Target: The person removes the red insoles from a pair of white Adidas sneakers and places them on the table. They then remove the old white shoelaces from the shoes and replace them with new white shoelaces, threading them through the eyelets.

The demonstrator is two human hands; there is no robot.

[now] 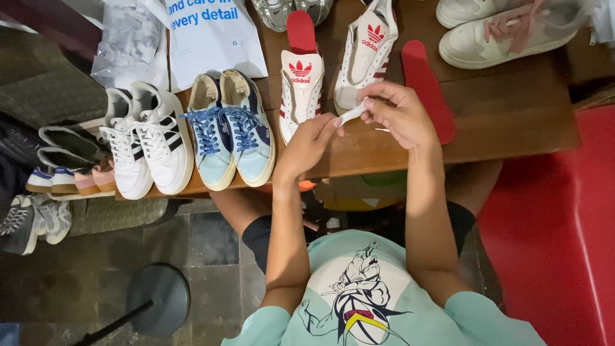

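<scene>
Both hands were raised over the tabletop edge, each grip pinching an end of a white lace stretched between them. Left hand at 7 o'clock, right hand at 3 o'clock of it, wrists bent inward. The unlaced white-and-red shoe lay at 10 o'clock.

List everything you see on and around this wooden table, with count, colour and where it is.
white lace: one, white, pinched between both hands
red-trimmed sneakers: two, white, table centre
red insoles: two, one on table right, one in a sneaker
blue sneakers: two, pale blue, front edge
black-striped sneakers: two, white, left edge
pink-laced sneakers: two, white, top right
paper bag: one, white, top left
wooden table: one, brown
left hand: holds lace
right hand: holds lace
</scene>
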